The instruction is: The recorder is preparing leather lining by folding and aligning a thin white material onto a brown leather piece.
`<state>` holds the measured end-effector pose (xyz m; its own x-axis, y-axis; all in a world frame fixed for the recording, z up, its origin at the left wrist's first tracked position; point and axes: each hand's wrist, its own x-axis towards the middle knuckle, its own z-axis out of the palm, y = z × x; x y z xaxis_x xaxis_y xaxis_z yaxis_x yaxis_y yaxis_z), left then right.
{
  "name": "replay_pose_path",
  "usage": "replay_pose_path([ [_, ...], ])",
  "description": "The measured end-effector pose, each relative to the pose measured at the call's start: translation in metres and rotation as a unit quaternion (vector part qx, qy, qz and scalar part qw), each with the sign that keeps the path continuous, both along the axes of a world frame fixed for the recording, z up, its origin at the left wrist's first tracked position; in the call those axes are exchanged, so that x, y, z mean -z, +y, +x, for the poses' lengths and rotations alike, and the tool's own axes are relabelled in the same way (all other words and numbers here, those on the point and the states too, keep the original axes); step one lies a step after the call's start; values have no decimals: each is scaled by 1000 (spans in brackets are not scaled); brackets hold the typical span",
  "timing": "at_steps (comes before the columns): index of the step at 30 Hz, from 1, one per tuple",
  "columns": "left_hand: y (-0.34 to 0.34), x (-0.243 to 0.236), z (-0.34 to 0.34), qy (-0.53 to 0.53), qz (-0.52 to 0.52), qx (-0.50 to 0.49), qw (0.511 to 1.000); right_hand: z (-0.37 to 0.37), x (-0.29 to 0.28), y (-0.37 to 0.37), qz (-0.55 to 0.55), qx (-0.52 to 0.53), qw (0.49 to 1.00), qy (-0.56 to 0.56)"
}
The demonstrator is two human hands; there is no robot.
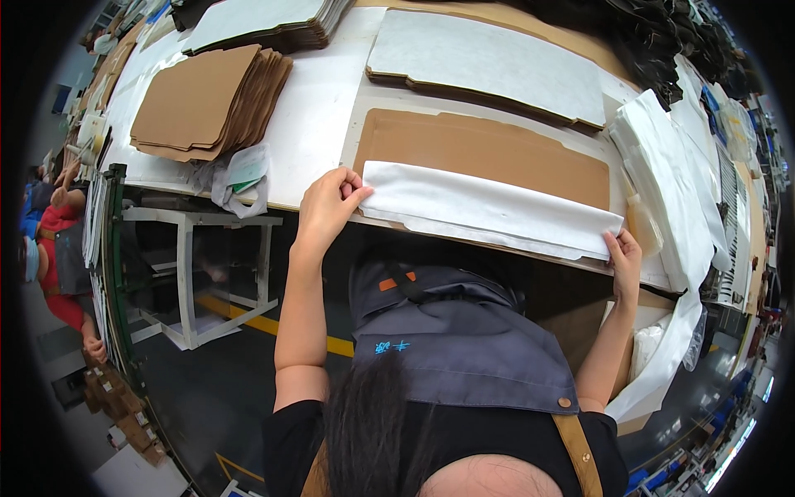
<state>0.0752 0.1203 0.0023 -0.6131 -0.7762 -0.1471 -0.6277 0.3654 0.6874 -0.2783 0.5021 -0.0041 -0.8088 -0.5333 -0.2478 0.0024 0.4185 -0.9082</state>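
Observation:
A brown board panel [484, 149] lies on the table in front of me, its nearer part covered by a long white sheet [489, 203]. My left hand [335, 199] pinches the sheet's left end between thumb and fingers. My right hand [621, 257] is closed on its right end, at the table's front edge. Behind the panel is a stack of white-faced boards [484, 66].
Brown board stack [190, 108], white stack [248, 21] and grey bag [236, 195] at left. Loose white sheets [662, 166] hang at right; black material [638, 25] is heaped behind. A white frame [186, 282] stands below the table. A co-worker [62, 273] is at far left.

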Motion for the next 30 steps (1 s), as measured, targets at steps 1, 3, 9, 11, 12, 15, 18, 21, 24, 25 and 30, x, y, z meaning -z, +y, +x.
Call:
replay_pose_path([
  [1,1,-1,-1,-13,-5,3,1000,0,0,0,2,-2,1000,-1],
  [3,5,0,-1,-9,-28,2,1000,0,0,1,3,0,1000,-2],
  [9,17,-2,-3,22,-179,22,983,1,-4,-3,-2,-2,1000,-1],
  [11,16,3,-1,39,-223,43,973,2,-5,-4,-2,-6,1000,-8],
  [12,15,5,1,47,-157,19,986,1,-3,-3,-3,-5,1000,-8],
  [15,15,6,2,66,-74,-5,995,-2,1,2,-7,-7,1000,-8],
  [18,15,5,4,79,-63,-5,995,-2,0,1,-9,-14,1000,-6],
  [21,16,6,5,88,-82,3,993,1,-4,-3,-7,-7,1000,-6],
  [24,17,9,6,96,-96,6,991,-1,-1,-1,-5,-2,1000,-12],
  [25,17,10,6,98,-96,3,991,-1,-1,-1,-5,-4,1000,-11],
  [30,18,8,6,101,-111,7,989,-2,0,0,-10,-12,1000,-13],
])
